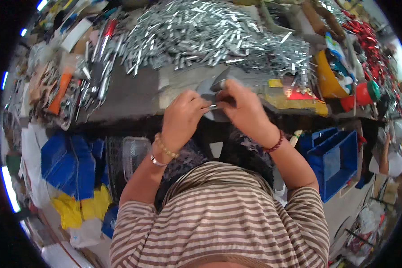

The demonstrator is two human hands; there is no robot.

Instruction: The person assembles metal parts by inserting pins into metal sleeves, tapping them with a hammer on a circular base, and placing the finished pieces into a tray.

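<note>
My left hand (183,115) is closed near the table's front edge, thumb and fingertips pinching a small shiny silver metal piece (213,106). Close on its right, my right hand (245,109) has its fingers curled in a pinch at the other end of that piece. A dark grey, flat, pointed thing (220,79) sticks up by the right index finger; whether that hand grips it I cannot tell. Behind and below the fingertips shows a smooth grey surface (205,88), partly hidden by the hands. Beyond lies a big heap of silver metal strips (196,33).
A yellow container (330,73) with mixed items and a red-and-green round container (366,94) stand at the right. An orange-handled tool (60,94) lies among metal parts at the left. Blue bins (332,161) stand below the table's right; blue folded material (69,165) is below left.
</note>
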